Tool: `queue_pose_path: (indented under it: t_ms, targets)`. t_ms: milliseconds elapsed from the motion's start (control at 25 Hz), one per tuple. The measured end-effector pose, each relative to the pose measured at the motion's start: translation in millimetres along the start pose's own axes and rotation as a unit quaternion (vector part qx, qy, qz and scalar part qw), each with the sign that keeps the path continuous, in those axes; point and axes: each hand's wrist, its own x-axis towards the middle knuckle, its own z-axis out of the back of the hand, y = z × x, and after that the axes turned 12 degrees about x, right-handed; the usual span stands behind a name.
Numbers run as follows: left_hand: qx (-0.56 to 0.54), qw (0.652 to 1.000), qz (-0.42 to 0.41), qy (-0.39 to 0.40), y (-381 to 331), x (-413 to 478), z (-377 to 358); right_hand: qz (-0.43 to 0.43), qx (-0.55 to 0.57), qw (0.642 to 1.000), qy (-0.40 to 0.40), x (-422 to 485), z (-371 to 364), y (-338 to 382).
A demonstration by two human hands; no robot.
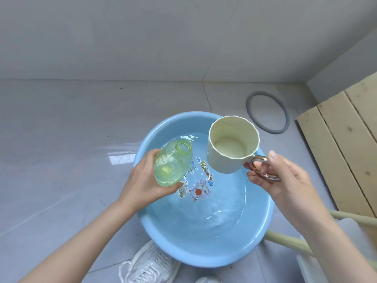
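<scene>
The left hand (142, 180) curls round the green glass jar (169, 164), tipped above the blue basin (183, 256) of water. The right hand (285, 180) grips the cream mug (232, 144) by its handle. The mug may hold water; it is hard to see. Put its lip over the jar's mouth and pour slowly.

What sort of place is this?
Probably a tiled washing corner: a blue basin of water sits on the grey floor tiles by a wall, with the left hand holding a green glass jar and the right hand a cream mug above it.
</scene>
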Motion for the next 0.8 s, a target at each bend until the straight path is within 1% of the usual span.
queue_pose_path:
  t_ms: [80, 280, 360, 520, 800]
  targets:
    - [0.012, 1.000, -0.008, 0.002, 4.7, 1.0, -2.2, 0.000, -0.002, 1.000, 0.005, -0.7, -5.6, -3.0]
    - [0.051, 0.997, -0.059, -0.017, 13.9, -0.7, -9.9, -0.024, 0.024, 0.999, 0.005, -1.2, -15.7, -17.4]
    - [0.077, 0.995, -0.061, -0.029, 16.1, -2.6, -13.1, -0.027, 0.023, 0.999, 0.012, -1.9, -18.9, -20.7]
    - [0.093, 0.992, -0.065, -0.047, 17.5, -2.6, -18.1, -0.028, 0.038, 0.999, -0.020, -8.3, -20.5, -25.5]
    - [0.102, 0.991, -0.068, -0.061, 19.6, -2.4, -20.3, -0.004, 0.000, 1.000, -0.007, -20.8, -8.9, -34.2]
